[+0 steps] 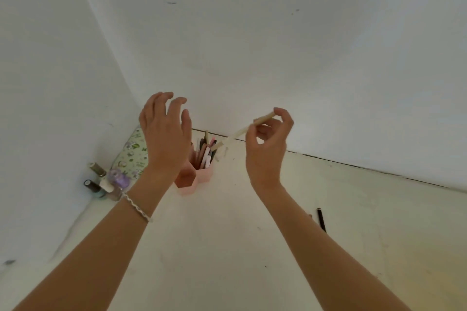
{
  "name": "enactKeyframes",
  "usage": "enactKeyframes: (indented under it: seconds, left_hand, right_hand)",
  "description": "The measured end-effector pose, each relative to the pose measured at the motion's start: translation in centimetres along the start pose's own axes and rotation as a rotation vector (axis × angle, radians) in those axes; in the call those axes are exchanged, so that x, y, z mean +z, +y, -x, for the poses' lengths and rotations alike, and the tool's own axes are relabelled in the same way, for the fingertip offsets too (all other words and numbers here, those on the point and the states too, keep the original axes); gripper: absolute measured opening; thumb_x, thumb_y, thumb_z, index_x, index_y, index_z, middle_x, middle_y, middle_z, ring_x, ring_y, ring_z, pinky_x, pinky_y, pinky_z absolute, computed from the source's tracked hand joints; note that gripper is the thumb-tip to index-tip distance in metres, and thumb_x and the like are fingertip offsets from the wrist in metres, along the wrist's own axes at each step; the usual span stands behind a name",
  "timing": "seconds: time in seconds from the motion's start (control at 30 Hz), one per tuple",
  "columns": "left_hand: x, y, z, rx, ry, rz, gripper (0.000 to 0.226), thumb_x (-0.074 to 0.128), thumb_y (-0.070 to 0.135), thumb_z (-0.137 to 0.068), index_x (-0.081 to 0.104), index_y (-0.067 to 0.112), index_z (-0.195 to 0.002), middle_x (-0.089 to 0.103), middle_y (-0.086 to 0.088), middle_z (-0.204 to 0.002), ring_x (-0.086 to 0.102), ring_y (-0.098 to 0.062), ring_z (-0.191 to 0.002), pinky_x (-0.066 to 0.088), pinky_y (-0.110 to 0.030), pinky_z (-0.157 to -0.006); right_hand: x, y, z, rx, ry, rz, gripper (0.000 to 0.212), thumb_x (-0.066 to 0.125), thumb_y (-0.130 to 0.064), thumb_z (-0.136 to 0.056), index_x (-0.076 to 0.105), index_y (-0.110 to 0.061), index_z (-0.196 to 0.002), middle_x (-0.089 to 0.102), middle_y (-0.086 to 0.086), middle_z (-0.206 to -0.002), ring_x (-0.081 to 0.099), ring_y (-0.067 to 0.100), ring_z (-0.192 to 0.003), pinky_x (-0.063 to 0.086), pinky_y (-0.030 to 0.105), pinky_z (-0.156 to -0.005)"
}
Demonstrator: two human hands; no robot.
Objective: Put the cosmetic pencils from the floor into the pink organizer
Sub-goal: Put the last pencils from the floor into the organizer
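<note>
**A:** where's the pencil at right now?

**B:** the beige pencil (238, 132) is up in the air, pinched near its top end by the right hand (267, 149). Grip closed on it with thumb and fingertips, wrist bent, forearm raised. It slants down-left, and the lower end is blurry, right by the top of the pink organizer (202, 178). That stands on the floor (240, 247) close to the back wall, with a bunch of pencils upright in it.

**A:** and the other hand?

**B:** left hand (164, 139) hangs over the organizer's left side, back toward the camera, fingers spread and loosely bent, grip holding nothing. Bracelet (136, 207) on that wrist. One black pencil (321, 219) lies on the floor right of the right forearm. Nail polish bottles (101, 182) and a floral pouch (131, 154) sit in the floor's left corner.
</note>
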State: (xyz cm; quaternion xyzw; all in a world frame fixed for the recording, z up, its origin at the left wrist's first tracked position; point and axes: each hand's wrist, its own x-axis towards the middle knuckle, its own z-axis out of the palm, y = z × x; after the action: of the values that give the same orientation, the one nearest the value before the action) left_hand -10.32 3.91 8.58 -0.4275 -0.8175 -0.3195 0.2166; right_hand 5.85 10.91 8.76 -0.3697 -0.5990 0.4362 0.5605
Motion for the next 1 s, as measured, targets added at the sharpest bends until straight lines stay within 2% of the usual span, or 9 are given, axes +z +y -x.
enactKeyframes:
  seconds: [0.17, 0.23, 0.3, 0.4, 0.5, 0.7, 0.83, 0.9, 1.0]
  left_hand:
    - [-1.6, -0.9, -0.3, -0.015, -0.039, 0.076, 0.024, 0.051, 0.013, -0.095, 0.064, 0.011, -0.115, 0.061, -0.008, -0.122, 0.048, -0.028, -0.124, 0.038, -0.042, -0.100]
    - [-1.8, -1.0, 0.0, -0.036, -0.075, 0.105, 0.024, 0.052, 0.012, -0.093, 0.064, 0.012, -0.114, 0.062, -0.006, -0.119, 0.048, -0.027, -0.122, 0.037, -0.040, -0.099]
    - [-1.7, -0.5, 0.5, -0.050, -0.092, 0.119, 0.025, 0.053, 0.010, -0.091, 0.064, 0.011, -0.113, 0.063, -0.006, -0.116, 0.049, -0.027, -0.120, 0.037, -0.038, -0.097]
    - [-1.3, 1.6, 1.8, -0.039, -0.110, 0.167, 0.025, 0.056, 0.005, -0.087, 0.064, 0.010, -0.110, 0.064, -0.006, -0.110, 0.052, -0.026, -0.113, 0.038, -0.036, -0.095]
    - [0.0, 5.1, 4.0, -0.021, -0.226, 0.253, 0.022, 0.059, 0.003, -0.084, 0.063, 0.010, -0.104, 0.062, -0.004, -0.104, 0.058, -0.022, -0.098, 0.047, -0.034, -0.086]
    - [4.8, 13.4, 10.5, -0.010, -0.807, 0.256, 0.024, 0.052, 0.011, -0.089, 0.062, 0.024, -0.108, 0.063, 0.005, -0.101, 0.059, -0.012, -0.085, 0.047, -0.024, -0.073]
    - [6.9, 17.9, 15.0, -0.089, -1.114, 0.220, 0.022, 0.048, 0.017, -0.085, 0.062, 0.022, -0.102, 0.067, 0.001, -0.107, 0.064, -0.019, -0.098, 0.051, -0.029, -0.084]
    - [7.5, 19.9, 17.2, -0.070, -1.173, 0.159, 0.022, 0.047, 0.029, -0.092, 0.059, 0.016, -0.105, 0.067, -0.003, -0.106, 0.065, -0.024, -0.097, 0.053, -0.034, -0.084]
    - [8.2, 21.6, 19.7, -0.037, -1.137, 0.107, 0.041, 0.048, 0.049, -0.095, 0.046, 0.013, -0.114, 0.065, -0.003, -0.103, 0.067, -0.024, -0.090, 0.052, -0.034, -0.074]
  right_hand:
    - [4.0, 1.5, 1.8, -0.064, -0.279, 0.215, 0.038, 0.051, -0.006, -0.094, 0.038, -0.027, -0.124, 0.058, -0.006, -0.095, 0.060, 0.012, -0.083, 0.053, 0.028, -0.077]
    - [4.3, 2.9, 2.8, -0.175, -0.439, 0.414, 0.029, 0.050, -0.004, -0.094, 0.049, -0.015, -0.121, 0.060, 0.002, -0.100, 0.058, 0.020, -0.090, 0.051, 0.037, -0.084]
    - [4.0, 4.0, 3.8, -0.331, -0.484, 0.577, 0.030, 0.053, 0.004, -0.088, 0.062, -0.007, -0.114, 0.061, 0.010, -0.112, 0.056, 0.028, -0.104, 0.046, 0.040, -0.094]
    - [2.3, 4.2, 3.7, -0.268, -0.349, 0.556, 0.048, 0.052, 0.013, -0.076, 0.062, -0.008, -0.119, 0.058, 0.010, -0.123, 0.053, 0.025, -0.115, 0.038, 0.035, -0.101]
    - [-0.8, 4.4, 2.0, -0.166, -0.207, 0.507, 0.051, 0.047, 0.015, -0.076, 0.059, -0.009, -0.119, 0.059, 0.003, -0.117, 0.057, 0.022, -0.104, 0.045, 0.038, -0.094]
    - [-8.7, 5.1, -0.7, -0.034, -0.078, 0.534, 0.038, 0.045, 0.008, -0.088, 0.059, -0.014, -0.116, 0.061, -0.003, -0.108, 0.058, 0.010, -0.089, 0.051, 0.032, -0.078]
    - [-13.2, 5.6, -1.0, 0.080, 0.034, 0.520, 0.047, 0.041, 0.003, -0.088, 0.048, -0.026, -0.124, 0.061, -0.010, -0.100, 0.055, 0.002, -0.069, 0.043, 0.011, -0.062]
    - [-15.2, 5.8, -0.8, 0.099, 0.084, 0.507, 0.052, 0.040, 0.004, -0.087, 0.042, -0.029, -0.127, 0.060, -0.011, -0.097, 0.054, 0.005, -0.061, 0.041, 0.011, -0.054]
    - [-17.6, 6.2, -0.4, 0.115, 0.116, 0.521, 0.054, 0.040, 0.004, -0.087, 0.040, -0.030, -0.128, 0.060, -0.011, -0.097, 0.053, 0.007, -0.057, 0.043, 0.018, -0.053]
